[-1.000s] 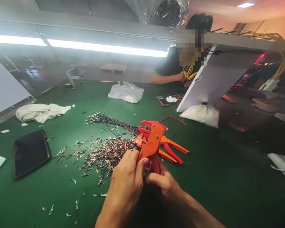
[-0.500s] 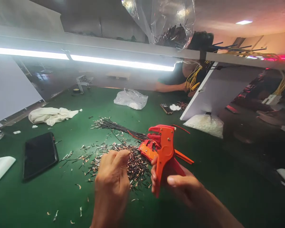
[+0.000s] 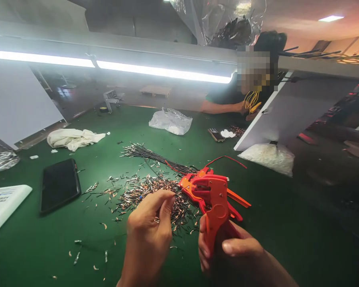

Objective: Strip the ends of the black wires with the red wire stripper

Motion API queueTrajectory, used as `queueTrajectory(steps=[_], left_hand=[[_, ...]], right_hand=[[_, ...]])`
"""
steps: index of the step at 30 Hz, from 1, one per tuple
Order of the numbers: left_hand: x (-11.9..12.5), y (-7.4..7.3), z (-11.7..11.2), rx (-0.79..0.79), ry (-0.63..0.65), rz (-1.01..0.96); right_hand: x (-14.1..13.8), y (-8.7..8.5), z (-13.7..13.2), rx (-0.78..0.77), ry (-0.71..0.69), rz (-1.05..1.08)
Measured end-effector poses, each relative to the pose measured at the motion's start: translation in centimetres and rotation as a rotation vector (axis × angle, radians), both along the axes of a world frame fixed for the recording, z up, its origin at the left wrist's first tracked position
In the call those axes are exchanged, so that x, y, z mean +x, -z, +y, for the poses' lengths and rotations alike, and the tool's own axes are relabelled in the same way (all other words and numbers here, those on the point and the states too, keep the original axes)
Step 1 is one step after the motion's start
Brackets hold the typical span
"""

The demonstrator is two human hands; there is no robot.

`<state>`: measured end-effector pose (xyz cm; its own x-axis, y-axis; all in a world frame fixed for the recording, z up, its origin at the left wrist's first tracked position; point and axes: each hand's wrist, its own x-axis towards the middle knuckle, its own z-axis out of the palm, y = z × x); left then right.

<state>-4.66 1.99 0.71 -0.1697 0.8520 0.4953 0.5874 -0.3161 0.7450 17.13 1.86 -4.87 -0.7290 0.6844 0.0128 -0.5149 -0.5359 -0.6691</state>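
In my right hand [image 3: 227, 243] is an orange and red wire stripper [image 3: 219, 203], upright, its jaws facing left. The fingers wrap its handles. My left hand [image 3: 151, 223] is closed in a pinch to the left of the jaws, and a thin dark wire [image 3: 182, 189] shows at its fingertips, pointing at the tool. Behind the held tool, a second wire stripper [image 3: 239, 197] lies on the table, partly covered. A pile of cut wire ends and copper bits [image 3: 155, 185] spreads below and behind my left hand. Beyond it lies a bundle of black wires [image 3: 149, 153] with bare tips.
A dark phone [image 3: 60, 185] and a white box [image 3: 6, 207] lie on the left of the green table [image 3: 86, 255]. Farther back are a white cloth [image 3: 74, 138] and a plastic bag [image 3: 170, 121]. Beyond the divider panel [image 3: 287, 107], a person's arm [image 3: 224, 107] handles yellow wires.
The view has shifted, so the scene sits farther right. The wire stripper in my right hand is lower, and my left fingertips now show a thin wire near its jaws.
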Motion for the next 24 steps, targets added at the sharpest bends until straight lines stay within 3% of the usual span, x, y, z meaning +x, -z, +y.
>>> queueTrajectory(steps=[6,12,16,20,24], left_hand=[[-0.5,0.1,-0.4,-0.094,-0.105,0.004],[0.1,-0.7,-0.7,-0.075,-0.065,0.048],[1.2,-0.5,-0.8,-0.014,-0.003,0.061],[1.4,-0.1,-0.6,0.072,-0.090,0.158],[0.8,-0.2,-0.4,0.096,-0.182,0.237]], right_hand=[[0.8,0.5,-0.1,0.081,-0.016,-0.123],[-0.2,-0.3,-0.2,0.080,0.091,-0.194],[-1.2,-0.6,-0.4,0.074,0.212,-0.211],[-1.3,-0.4,-0.5,0.092,0.227,-0.211],[-0.8,-0.4,-0.6,0.137,0.157,-0.262]])
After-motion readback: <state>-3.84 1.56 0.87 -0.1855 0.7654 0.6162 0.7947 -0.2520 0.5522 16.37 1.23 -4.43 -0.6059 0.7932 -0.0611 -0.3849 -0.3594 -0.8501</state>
